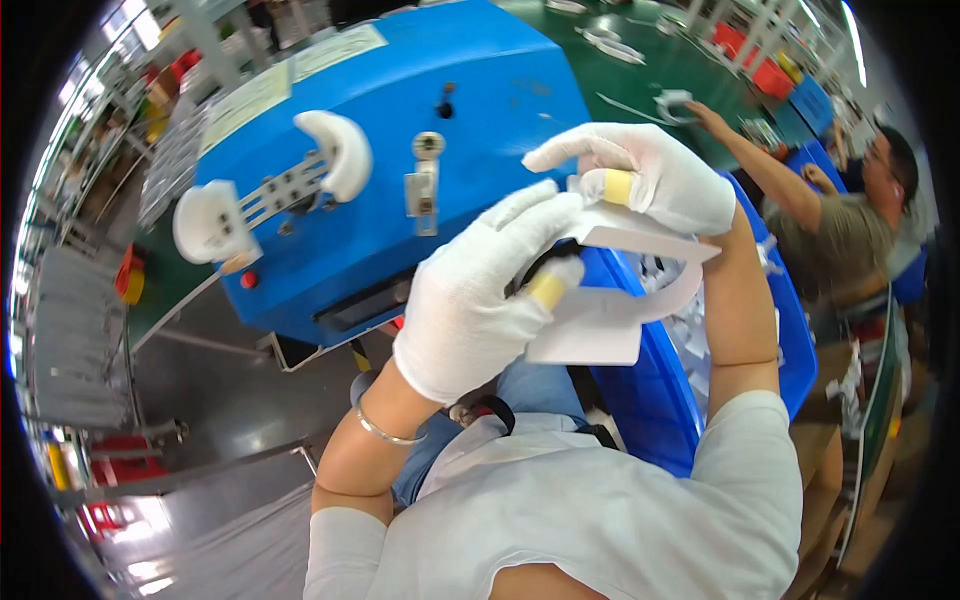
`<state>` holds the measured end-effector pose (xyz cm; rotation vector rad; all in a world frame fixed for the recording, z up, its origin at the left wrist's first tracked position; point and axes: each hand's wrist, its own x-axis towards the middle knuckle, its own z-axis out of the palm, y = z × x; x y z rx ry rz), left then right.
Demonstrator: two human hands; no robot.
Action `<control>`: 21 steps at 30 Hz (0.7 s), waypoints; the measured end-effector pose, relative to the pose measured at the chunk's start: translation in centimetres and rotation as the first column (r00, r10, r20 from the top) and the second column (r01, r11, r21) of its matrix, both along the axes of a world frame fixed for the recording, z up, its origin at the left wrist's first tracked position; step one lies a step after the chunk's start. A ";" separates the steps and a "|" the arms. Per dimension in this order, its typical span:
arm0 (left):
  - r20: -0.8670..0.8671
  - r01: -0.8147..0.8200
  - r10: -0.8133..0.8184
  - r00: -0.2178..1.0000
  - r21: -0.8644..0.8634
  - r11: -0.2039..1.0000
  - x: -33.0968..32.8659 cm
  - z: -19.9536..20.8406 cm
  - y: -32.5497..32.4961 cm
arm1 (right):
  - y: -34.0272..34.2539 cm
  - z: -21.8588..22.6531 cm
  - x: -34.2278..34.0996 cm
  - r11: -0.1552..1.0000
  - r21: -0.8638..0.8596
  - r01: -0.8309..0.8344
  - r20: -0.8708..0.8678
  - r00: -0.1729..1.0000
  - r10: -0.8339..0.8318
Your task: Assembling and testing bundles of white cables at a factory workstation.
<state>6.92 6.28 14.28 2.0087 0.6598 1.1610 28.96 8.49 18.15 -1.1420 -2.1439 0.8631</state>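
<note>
Both my hands wear white gloves with a pale yellow band on one finger. My left hand (475,295) is closed round a white, strip-like piece (590,330), which bends in a curve at its right side. A dark part (550,257) shows between the left thumb and fingers. My right hand (650,185) is closed at the upper end of the same white piece, thumb and fingers pinched there. The fingers hide how the dark part and the white piece join. Behind the hands stands a blue machine (500,75) with two white curved holders (345,155) on a metal bracket.
A blue bin (655,400) holding white scraps stands right of my lap. The machine carries a metal latch (425,185) and a red button (249,281). Beyond lies a green bench (560,30) with white pieces. At the right a co-worker (840,200) reaches over it.
</note>
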 end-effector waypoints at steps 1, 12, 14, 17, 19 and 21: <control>0.064 -0.069 0.057 0.996 0.203 0.977 -0.8 -0.4 0.6 | 0.0 1.2 -2.0 0.997 -0.070 0.033 -0.065 0.997 -0.038; 0.239 -0.790 0.764 0.599 0.328 0.517 -12.4 5.3 3.3 | 3.8 -0.2 -13.0 0.886 0.422 0.190 -0.413 0.911 0.002; 0.134 -0.796 0.808 0.573 0.325 0.511 -12.9 5.7 3.4 | 4.5 -0.9 -14.0 0.900 0.395 0.184 -0.450 0.893 0.015; 0.138 -0.771 0.762 0.632 0.212 0.601 -13.9 5.0 4.2 | 4.2 -0.3 -14.4 0.935 0.311 0.171 -0.455 0.891 -0.011; 0.115 -0.749 0.740 0.662 0.113 0.653 -14.4 4.3 4.9 | 4.3 0.0 -14.4 0.947 0.274 0.167 -0.453 0.891 -0.026; 0.136 -0.673 0.670 0.730 -0.024 0.739 -15.0 3.3 5.5 | 4.7 0.0 -14.4 0.978 0.165 0.127 -0.398 0.916 -0.052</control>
